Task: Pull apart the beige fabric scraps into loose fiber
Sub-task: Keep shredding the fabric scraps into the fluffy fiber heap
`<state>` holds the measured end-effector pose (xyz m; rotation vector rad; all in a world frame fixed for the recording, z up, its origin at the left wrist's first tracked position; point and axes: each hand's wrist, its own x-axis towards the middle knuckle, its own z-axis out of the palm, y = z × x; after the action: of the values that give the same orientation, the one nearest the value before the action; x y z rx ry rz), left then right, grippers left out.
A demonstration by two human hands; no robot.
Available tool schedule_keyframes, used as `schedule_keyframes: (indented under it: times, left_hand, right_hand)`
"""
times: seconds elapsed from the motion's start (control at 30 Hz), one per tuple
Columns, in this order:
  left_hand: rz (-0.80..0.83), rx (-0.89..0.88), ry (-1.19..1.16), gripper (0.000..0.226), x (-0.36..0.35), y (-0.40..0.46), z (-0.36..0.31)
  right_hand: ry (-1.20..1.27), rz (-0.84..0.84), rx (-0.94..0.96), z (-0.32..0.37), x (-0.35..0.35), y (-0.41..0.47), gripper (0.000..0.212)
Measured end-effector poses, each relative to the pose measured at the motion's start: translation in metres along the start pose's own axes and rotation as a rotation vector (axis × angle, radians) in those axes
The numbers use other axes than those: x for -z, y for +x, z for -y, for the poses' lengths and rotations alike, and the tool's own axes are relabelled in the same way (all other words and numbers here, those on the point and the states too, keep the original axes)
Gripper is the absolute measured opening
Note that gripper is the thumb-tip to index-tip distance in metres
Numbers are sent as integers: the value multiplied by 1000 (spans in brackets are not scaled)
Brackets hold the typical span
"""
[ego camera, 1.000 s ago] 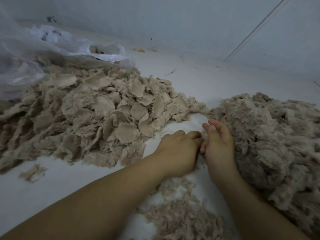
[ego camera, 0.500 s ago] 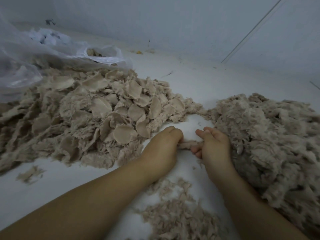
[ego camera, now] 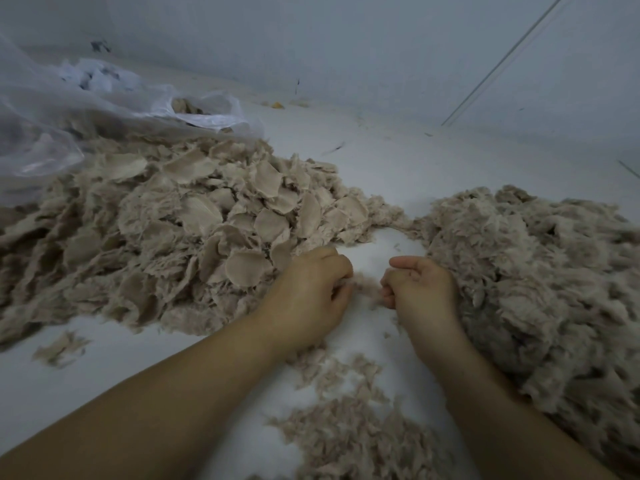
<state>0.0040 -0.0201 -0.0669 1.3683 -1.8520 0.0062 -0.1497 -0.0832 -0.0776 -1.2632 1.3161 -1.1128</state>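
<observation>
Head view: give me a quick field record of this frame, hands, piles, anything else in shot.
left hand: fingers curled, pinching one end of a beige scrap
right hand: fingers curled, pinching the other end
scrap: stretched and fraying between the hands
scrap pile: beside left hand, flat rounded pieces, unprocessed
fiber pile: beside right hand, fluffy
loose bits: scattered between the forearms
plastic bag: clear, behind scrap pile
surface: white

Left hand [ego camera: 311,292] and right hand [ego camera: 420,289] pinch a stretched beige scrap [ego camera: 366,287] between them, beside the scrap pile [ego camera: 180,230]
</observation>
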Motion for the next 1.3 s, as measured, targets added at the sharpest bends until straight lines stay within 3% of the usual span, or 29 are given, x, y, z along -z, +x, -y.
schedule_keyframes:
  times: [0.17, 0.27, 0.33, 0.4, 0.47, 0.63, 0.83, 0.97, 1.03, 1.13, 1.3]
  left_hand:
    - [-127, 48, -11, 12, 2, 2, 2]
    - [-146, 35, 26, 9, -1, 3, -6]
    - [-101, -8, 78, 11, -3, 3, -12]
    - [-18, -55, 106, 25, -7, 1, -15]
    - [21, -49, 57, 24, -8, 0, -16]
    - [-111, 276, -287, 21, -8, 3, -5]
    - [46, 308, -330, 39, -12, 8, 6]
    - [161, 272, -212, 46, -9, 7, 6]
    - [127, 315, -315, 49, -8, 9, 4]
    - [-53, 522, -578, 53, -5, 14, 8]
    - [-139, 580, -587, 44, -4, 11, 12]
  right_hand:
    - [32, 45, 36, 1, 0, -6, 7]
    - [12, 201, 147, 7, -2, -16, 30]
    - [16, 269, 162, 12, -3, -21, 40]
    - [36, 272, 144, 13, -2, -22, 39]
    - [53, 275, 115, 12, 0, -19, 35]
    - [37, 294, 139, 12, 0, -21, 35]
    - [89, 351, 138, 15, -1, -23, 48]
    - [15, 322, 168, 11, -2, -23, 43]
    - [11, 254, 139, 10, -2, -21, 39]
    - [139, 171, 45, 12, 1, -14, 40]
    - [-80, 492, 252, 7, 2, -22, 16]
